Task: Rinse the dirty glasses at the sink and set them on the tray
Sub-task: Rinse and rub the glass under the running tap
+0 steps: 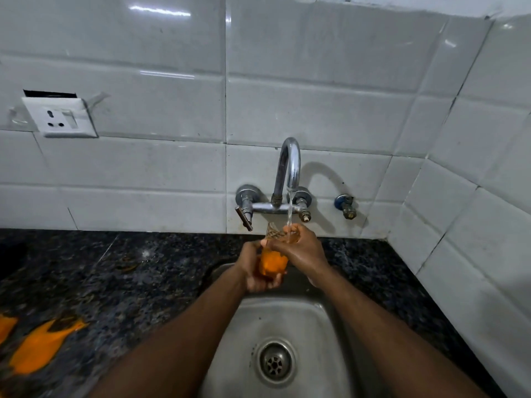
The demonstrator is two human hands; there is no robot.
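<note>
The dark speckled surface (143,268) wraps around a steel sink (287,320), and the wall tap (290,162) runs a thin water stream (290,208) above the basin's far edge. No tray is in view. Orange patches (40,346) show on the surface at lower left; what they are cannot be told.

Both arms reach over the basin. The left grip (254,271) is curled round the lower body of the glass (273,264), cupping its base. The right grip (301,251) is closed over the upper part by the rim, where the stream comes down. The glass is held in the air above the back of the sink, just under the spout, and its lower half shows orange.

The step in hand looks like the rinse itself. To do it well, the mouth should sit squarely under the stream so water goes inside instead of splashing off the knuckles. The right fingers can then rub the inner wall while the left turns the base. Wet glass is slippery, so the lower hold should stay firm and the work low over the basin.

The long axis stands near upright, leaning a little away from the person. The mouth points up towards the spout and the base points down into the left palm.
</note>
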